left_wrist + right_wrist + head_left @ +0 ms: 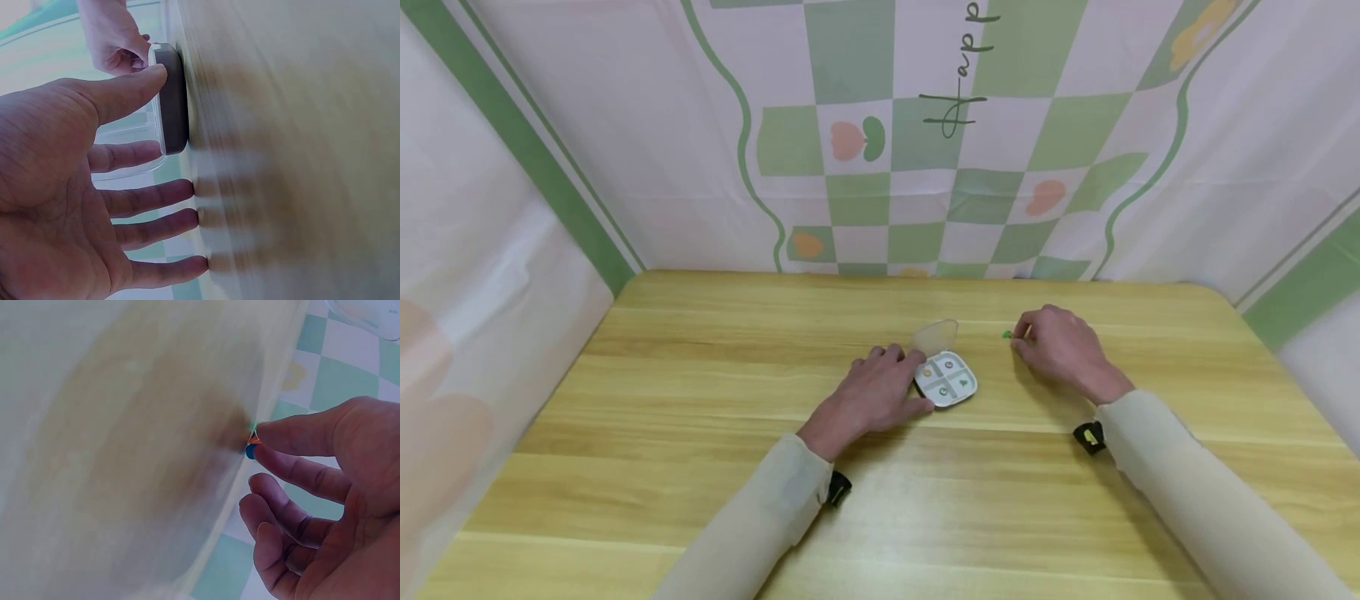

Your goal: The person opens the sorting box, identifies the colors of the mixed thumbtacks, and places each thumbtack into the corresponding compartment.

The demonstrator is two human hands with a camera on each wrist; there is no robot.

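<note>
A small white pill case (pixel 946 379) with rounded corners and several compartments lies on the table, its clear lid (pixel 937 336) raised at the back. Small orange, green and dark pieces sit inside. My left hand (pixel 872 396) holds the case at its left side, thumb (pixel 134 94) on one edge and index finger at the other. The remaining left fingers are spread, tips at the tabletop. To the right of the case, my right hand (pixel 1063 346) pinches a tiny piece (pixel 252 450) with green, orange and blue parts between thumb and index finger; what it is I cannot tell.
The wooden table (pixel 700 367) reaches back to a hanging cloth (pixel 917 150) with green and white checks. More cloth (pixel 497 208) hangs at the left side. Each wrist carries a dark strap device (pixel 838 488) below the sleeve.
</note>
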